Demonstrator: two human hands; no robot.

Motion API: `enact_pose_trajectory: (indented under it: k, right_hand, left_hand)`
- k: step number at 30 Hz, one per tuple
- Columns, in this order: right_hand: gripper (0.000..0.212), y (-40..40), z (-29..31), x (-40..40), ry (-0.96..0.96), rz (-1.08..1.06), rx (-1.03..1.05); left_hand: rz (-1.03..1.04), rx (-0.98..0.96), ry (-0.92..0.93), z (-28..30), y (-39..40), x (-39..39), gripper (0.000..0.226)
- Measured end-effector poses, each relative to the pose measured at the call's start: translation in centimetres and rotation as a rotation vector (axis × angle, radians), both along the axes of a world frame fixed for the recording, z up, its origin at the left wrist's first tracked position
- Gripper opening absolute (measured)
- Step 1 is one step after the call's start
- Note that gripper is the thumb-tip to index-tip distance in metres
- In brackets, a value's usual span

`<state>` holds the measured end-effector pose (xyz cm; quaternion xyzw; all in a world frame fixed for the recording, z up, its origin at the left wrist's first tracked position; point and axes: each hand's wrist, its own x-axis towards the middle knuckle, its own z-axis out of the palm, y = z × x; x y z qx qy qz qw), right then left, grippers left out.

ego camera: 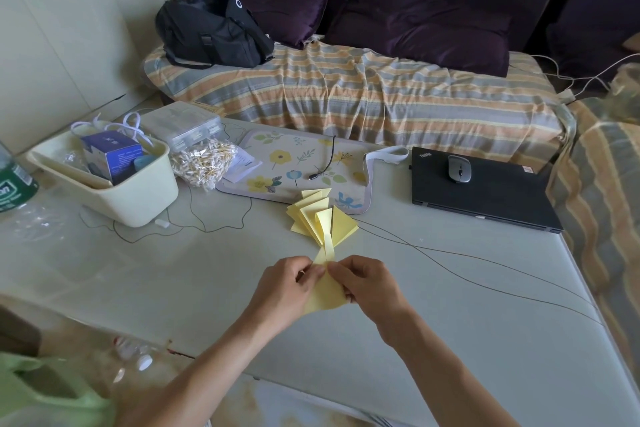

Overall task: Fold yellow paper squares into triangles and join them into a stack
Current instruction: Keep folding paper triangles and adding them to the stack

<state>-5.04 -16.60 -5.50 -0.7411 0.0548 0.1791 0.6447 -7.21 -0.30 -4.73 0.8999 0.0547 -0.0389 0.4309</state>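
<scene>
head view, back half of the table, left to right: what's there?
green-labelled bottle → cream bin → bag of cotton swabs → floral mat → black laptop with the mouse on it.

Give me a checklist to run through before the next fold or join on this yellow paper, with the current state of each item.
1. Both hands on the piece: left hand and right hand pinch the yellow paper at its top. Ok.
2. Piece joined to the fanned stack of triangles: a strip runs from it towards the hands; the actual joint is hidden. Cannot tell.
3. Stack resting on the table: ok.
4. Thin cable close to the right of the work: may snag. Not ok.
5. Crease sharpness: hidden by fingers. Cannot tell.
</scene>
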Motion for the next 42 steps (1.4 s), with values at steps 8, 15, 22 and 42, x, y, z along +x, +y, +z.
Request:
enact_pose_trajectory:
  k: [8,15,22,42]
  right_hand:
    - [0.031,0.0,-0.2,-0.2,0.022,0.064,0.005]
    - [0.029,0.0,0.2,-0.4,-0.034,0.151,-0.134]
    - [0.021,0.2,0.9,-0.7,-0.051,0.214,-0.106]
    - [0.016,0.3,1.5,-0.6,-0.069,0.204,-0.089]
  left_hand:
    - [0.005,0.051,-0.047,-0.2,0.1,0.2,0.049]
    - [-0.008,0.052,-0.088,-0.1,0.0,0.0,0.042]
    - [0.206,-0.23,-0.09,0.5,0.0,0.1,0.04]
    - [0.531,-0.725,0.162,-0.1,1.1,1.0,0.034]
